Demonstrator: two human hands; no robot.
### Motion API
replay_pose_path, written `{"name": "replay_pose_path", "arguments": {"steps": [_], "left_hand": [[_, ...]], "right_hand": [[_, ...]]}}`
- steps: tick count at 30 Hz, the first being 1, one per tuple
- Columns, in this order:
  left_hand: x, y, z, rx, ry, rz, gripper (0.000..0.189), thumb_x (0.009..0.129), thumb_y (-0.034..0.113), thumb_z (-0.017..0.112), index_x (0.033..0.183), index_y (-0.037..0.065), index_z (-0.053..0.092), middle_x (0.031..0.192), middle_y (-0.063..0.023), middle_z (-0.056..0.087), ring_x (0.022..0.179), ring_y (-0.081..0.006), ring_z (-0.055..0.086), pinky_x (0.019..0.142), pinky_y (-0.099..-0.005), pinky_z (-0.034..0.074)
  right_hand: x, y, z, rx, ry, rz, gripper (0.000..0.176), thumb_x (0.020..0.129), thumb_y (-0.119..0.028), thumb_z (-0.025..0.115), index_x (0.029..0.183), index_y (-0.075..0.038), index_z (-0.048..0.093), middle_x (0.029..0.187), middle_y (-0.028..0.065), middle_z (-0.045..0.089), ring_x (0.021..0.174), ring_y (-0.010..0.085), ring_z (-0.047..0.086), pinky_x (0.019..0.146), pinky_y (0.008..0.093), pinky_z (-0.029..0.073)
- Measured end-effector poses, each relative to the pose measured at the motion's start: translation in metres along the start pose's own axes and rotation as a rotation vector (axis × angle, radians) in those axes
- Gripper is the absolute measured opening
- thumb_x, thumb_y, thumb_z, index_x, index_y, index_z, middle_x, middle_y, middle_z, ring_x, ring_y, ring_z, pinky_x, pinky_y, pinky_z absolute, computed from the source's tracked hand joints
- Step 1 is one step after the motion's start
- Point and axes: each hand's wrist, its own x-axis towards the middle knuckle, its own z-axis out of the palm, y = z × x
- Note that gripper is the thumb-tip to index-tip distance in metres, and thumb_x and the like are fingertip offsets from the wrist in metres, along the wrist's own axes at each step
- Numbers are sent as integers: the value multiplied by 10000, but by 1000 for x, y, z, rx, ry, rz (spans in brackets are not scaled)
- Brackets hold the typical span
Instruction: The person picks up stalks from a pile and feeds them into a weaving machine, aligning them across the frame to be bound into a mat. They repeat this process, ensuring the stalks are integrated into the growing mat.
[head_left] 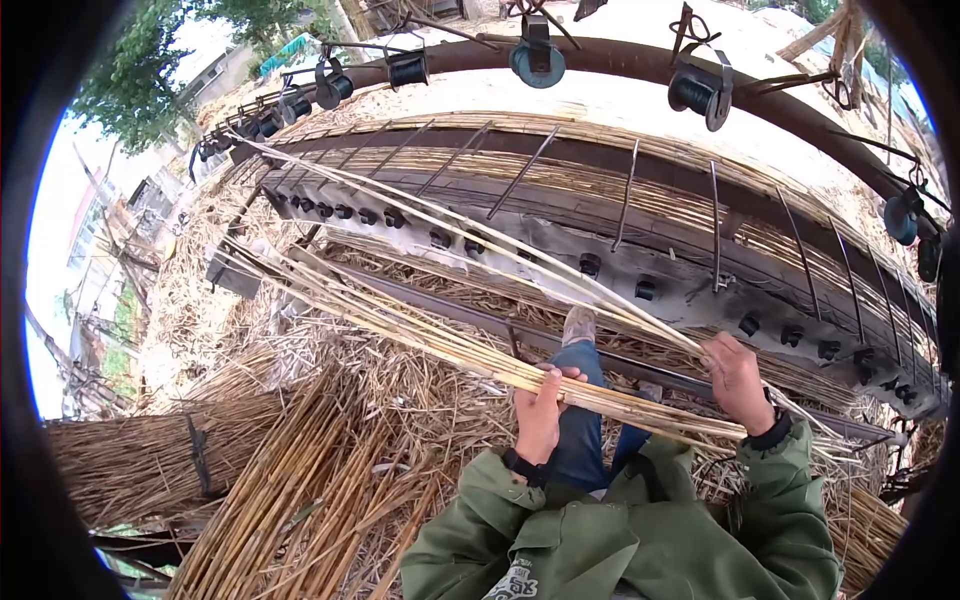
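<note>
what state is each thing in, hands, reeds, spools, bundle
left hand: shut around the reeds
right hand: shut on the same reeds
reeds: held up, tips fanning apart
spools: wound, mounted overhead
bundle: tied, lying on the ground

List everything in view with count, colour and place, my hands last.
held reeds: one bundle, pale yellow, across the middle
loose reeds: one heap, golden, lower left ground
tied bundle: one, brownish, far left
reed mat: one, straw-coloured, above the loom frame
loom frame: one, grey, below the mat
curved bar: one, brown, along the top
spools: several, dark or teal, on the curved bar
trees: few, green, upper left
leg: one, blue jeans, between the hands
left hand: one, closed on the held reeds
right hand: one, closed on the held reeds
</note>
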Motion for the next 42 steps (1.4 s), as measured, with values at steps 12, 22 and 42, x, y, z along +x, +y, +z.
{"name": "replay_pose_path", "arguments": {"steps": [12, 22, 42], "left_hand": [[-4, -9, 1, 18, 79, 56, 164, 949, 153, 502, 969, -9, 515, 945, -127, 623, 878, -237, 650, 737, -320, 557], [-3, -18, -10, -12, 41, 138, 161, 945, 135, 509, 988, -20, 499, 927, -134, 615, 869, -239, 649, 745, -328, 552], [-26, 12, -19, 110, 63, 220, 169, 941, 110, 495, 947, -55, 531, 901, -150, 640, 819, -233, 649, 751, -332, 520]], "right_hand": [[42, -15, -104, -587, 315, -98, 241, 746, 74, 527, 976, 20, 572, 861, 160, 528, 751, 354, 539, 637, 422, 417], [7, -24, -110, -230, 94, -62, 183, 748, 67, 511, 920, 47, 571, 801, 181, 505, 658, 364, 514, 568, 379, 404], [-19, 11, -127, -700, 249, 62, 228, 730, 92, 517, 949, 42, 562, 873, 155, 514, 802, 352, 533, 658, 421, 423]]}}
